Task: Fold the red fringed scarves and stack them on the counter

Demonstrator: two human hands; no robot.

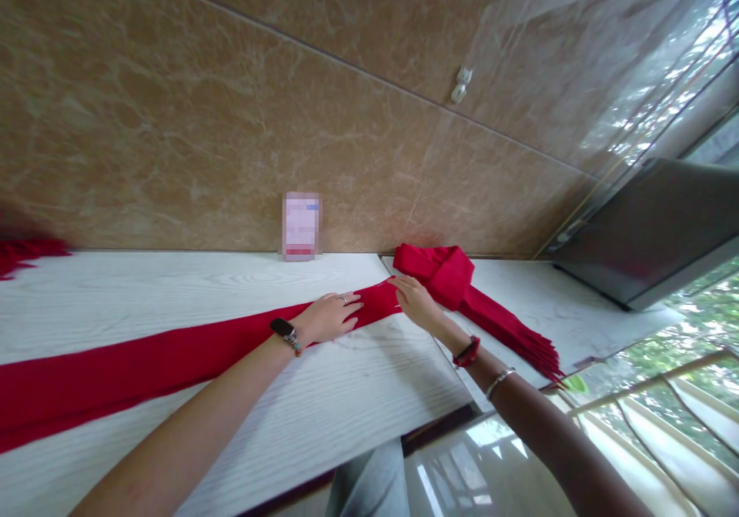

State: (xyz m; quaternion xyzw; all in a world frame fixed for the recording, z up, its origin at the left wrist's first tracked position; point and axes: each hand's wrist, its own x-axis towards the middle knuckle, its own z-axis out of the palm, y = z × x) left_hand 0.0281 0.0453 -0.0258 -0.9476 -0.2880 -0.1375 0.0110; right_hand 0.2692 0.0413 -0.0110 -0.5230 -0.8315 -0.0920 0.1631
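A long red scarf [173, 355] stretches flat along the white wood-grain table from the left edge to the middle. My left hand [330, 317] lies palm down on it, fingers spread, a ring on one finger. At the scarf's right end is my right hand [419, 301], its fingers stretched out and touching the cloth. Just beyond that hand sits a folded red scarf bundle [442, 271], whose fringed tail [519, 336] runs toward the table's right front. Whether bundle and strip are one piece, I cannot tell.
More red fringe [31, 254] lies at the far left. A small blurred box or card [301, 226] stands against the brown marble-like wall [219, 117]. At the right are a dark appliance-like panel [647, 228], a railing [647, 386] and a green object [576, 384]. The white table [346, 394] has a seam.
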